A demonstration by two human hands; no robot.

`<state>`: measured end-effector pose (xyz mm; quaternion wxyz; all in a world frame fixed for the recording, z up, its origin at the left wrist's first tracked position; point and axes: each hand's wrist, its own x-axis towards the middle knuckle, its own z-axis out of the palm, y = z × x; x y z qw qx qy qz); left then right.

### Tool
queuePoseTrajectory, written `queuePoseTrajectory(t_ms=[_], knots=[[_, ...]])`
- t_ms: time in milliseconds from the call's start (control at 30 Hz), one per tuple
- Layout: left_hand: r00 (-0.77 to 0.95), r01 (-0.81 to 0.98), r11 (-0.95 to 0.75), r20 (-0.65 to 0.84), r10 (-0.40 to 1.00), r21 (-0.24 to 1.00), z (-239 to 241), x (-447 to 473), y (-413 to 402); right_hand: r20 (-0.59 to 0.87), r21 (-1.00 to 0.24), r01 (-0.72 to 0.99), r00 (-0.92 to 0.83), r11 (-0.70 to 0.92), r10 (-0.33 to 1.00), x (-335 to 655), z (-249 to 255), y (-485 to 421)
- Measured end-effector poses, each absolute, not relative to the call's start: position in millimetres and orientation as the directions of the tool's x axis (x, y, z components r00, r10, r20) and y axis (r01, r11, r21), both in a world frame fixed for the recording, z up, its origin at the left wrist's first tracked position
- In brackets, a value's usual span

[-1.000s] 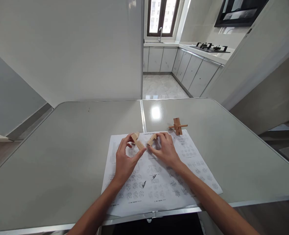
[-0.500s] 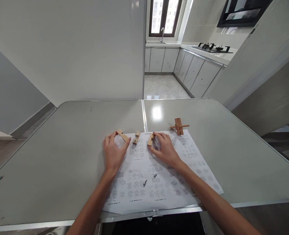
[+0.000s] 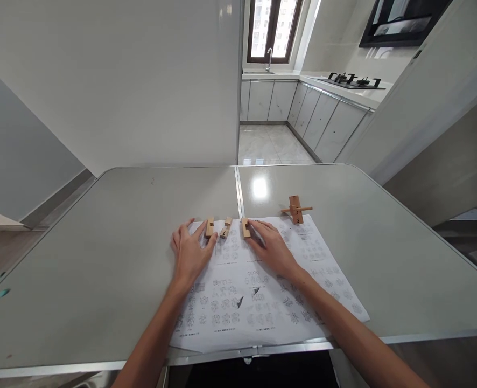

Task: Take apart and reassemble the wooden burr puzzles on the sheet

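Observation:
My left hand (image 3: 190, 253) has its thumb and index finger closed on a pale notched wooden puzzle block (image 3: 210, 228) near the top left of a printed sheet (image 3: 246, 302). With its thumb and fingertips, my right hand (image 3: 271, 245) grips another notched wooden puzzle block (image 3: 245, 228) by its right side. Between the two lies a third wooden puzzle block (image 3: 226, 227) with a dark mark on its near end, touched by neither hand. Beyond the sheet's top right corner stands a darker wooden piece (image 3: 295, 209) with a thin stick crossing it.
The grey table (image 3: 101, 258) has a metal seam (image 3: 238, 188) down its middle and a metal front edge. A small green bit (image 3: 3, 293) lies at the far left. Behind the table are a white wall panel (image 3: 141, 81) and a kitchen counter (image 3: 327, 89) with a stove.
The left block has turned from slanting to nearly upright in view and moved right, beside the middle block. The right block has straightened and shifted slightly left. Both hands stay nearly in place.

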<state>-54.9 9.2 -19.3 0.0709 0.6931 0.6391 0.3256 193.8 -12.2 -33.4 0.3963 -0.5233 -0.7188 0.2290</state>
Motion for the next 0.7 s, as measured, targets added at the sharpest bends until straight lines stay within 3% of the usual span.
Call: queuePoseTrajectory(t_ms=[367, 700], knots=[[0.205, 0.809, -0.367, 0.364, 0.908, 0.459, -15, -42, 4, 0.367, -0.595, 0.598, -0.393, 0.537, 0.843, 189, -29, -18], [0.446, 0.692, -0.556, 0.333, 0.831, 0.460, -11, -40, 9, 0.390, -0.521, 0.598, -0.468, 0.609, 0.793, 188, -32, -17]])
